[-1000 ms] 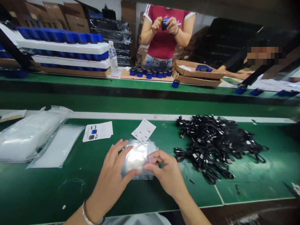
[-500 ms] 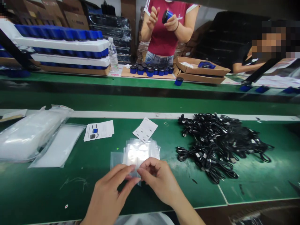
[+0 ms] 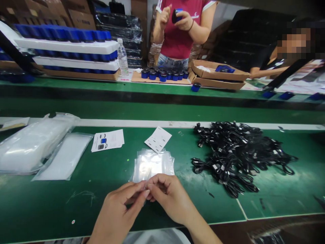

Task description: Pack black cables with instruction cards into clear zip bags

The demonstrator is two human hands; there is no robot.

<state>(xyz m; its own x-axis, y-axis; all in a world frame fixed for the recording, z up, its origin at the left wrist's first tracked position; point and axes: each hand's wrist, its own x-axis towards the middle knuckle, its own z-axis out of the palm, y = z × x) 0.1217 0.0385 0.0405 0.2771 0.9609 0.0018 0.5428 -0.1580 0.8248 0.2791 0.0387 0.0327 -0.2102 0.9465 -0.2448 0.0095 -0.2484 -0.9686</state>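
Observation:
My left hand [image 3: 120, 205] and my right hand [image 3: 174, 200] meet over the near part of the bench. Their thumbs and fingertips are pinched together on a clear plastic bag, most of which the fingers hide. Just beyond them lies a stack of clear plastic bags [image 3: 153, 162], shiny under the light. A white printed card [image 3: 158, 139] rests at the far edge of that stack, turned at an angle. Left of it lies a small pile of printed leaflets [image 3: 108, 140] with product pictures.
Black cables [image 3: 233, 152] lie heaped on the right. Large packs of clear bags [image 3: 33, 145] occupy the left. Across the raised shelf stand blue and black jars [image 3: 163, 77], a water bottle [image 3: 122, 59] and cardboard trays [image 3: 219, 79]. A person in a red shirt [image 3: 177, 37] holds a similar jar.
Both hands stay pinched together, and the held bag, which spread out left of the stack before, is now mostly hidden by my fingers. The person opposite has shifted the jar slightly left.

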